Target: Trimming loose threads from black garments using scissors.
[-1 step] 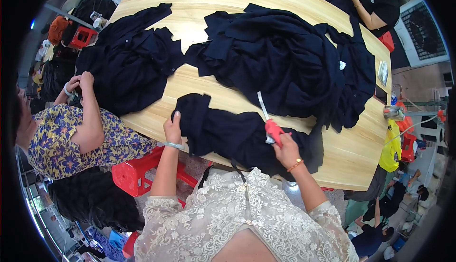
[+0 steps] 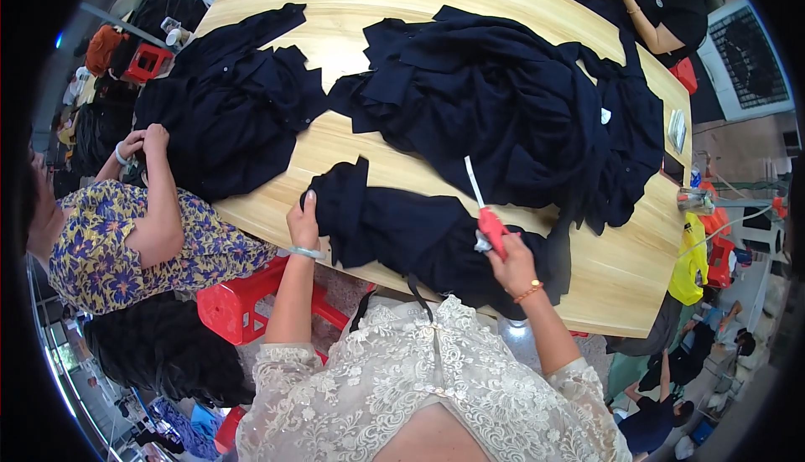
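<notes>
A dark navy garment (image 2: 419, 231) lies along the near edge of the table, somewhat rumpled, with a strap hanging over the edge. At its left end my left hand (image 2: 303, 225) grips the fabric edge, thumb on top and the other fingers mostly hidden. My right hand (image 2: 513, 265) is closed around a red tagging gun (image 2: 492, 229) above the garment's right part. A narrow white strip (image 2: 473, 179) sticks up from the tool, pointing away from me. Something small and whitish shows beside its grip, too small to name.
More dark garments (image 2: 495, 101) are heaped across the light wooden table (image 2: 612, 294). At left, a person in a flowered top (image 2: 134, 244) handles another dark garment (image 2: 226, 127). Another person (image 2: 667, 9) sits far right. A red stool (image 2: 235, 307) stands near my left side.
My right hand and the tagging gun have shifted slightly right and toward me. The garment's left end has changed its folds a little under my left hand.
</notes>
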Motion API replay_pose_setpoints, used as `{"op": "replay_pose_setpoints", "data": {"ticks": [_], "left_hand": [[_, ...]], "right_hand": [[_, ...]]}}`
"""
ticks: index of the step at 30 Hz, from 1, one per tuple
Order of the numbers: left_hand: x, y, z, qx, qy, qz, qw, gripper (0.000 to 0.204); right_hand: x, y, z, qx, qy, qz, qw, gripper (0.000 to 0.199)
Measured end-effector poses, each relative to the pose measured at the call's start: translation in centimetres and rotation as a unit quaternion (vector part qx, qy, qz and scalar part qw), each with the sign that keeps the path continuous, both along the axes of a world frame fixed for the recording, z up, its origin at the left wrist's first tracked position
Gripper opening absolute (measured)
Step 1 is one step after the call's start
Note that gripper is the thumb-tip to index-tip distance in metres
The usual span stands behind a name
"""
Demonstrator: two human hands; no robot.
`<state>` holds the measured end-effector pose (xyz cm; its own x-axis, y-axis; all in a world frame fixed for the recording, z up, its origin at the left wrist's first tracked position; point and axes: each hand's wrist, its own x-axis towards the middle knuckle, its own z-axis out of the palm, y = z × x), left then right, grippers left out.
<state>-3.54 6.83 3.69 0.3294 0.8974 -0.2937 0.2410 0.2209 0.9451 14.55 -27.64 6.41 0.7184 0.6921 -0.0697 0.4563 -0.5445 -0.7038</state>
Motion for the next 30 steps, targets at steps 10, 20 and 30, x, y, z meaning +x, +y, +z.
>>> {"op": "replay_pose_setpoints", "data": {"ticks": [10,20,30], "left_hand": [[0.3,3.4,-3.2,0.171,0.211,-0.172,0.947,0.042],[0.8,-8.2,-0.9,0.474,0.277,-0.338,0.764,0.089],[-1.5,1.9,-2.0,0.205,0.065,-0.462,0.861,0.023]], "right_hand": [[2.8,-2.8,3.0,-0.032,-0.118,-0.125,0.985,0.026],[-5.8,3.1,-2.1,-0.092,-0.061,0.011,0.994,0.065],[0.1,-0.6,2.1,-0.077,0.144,0.116,0.980,0.039]]}}
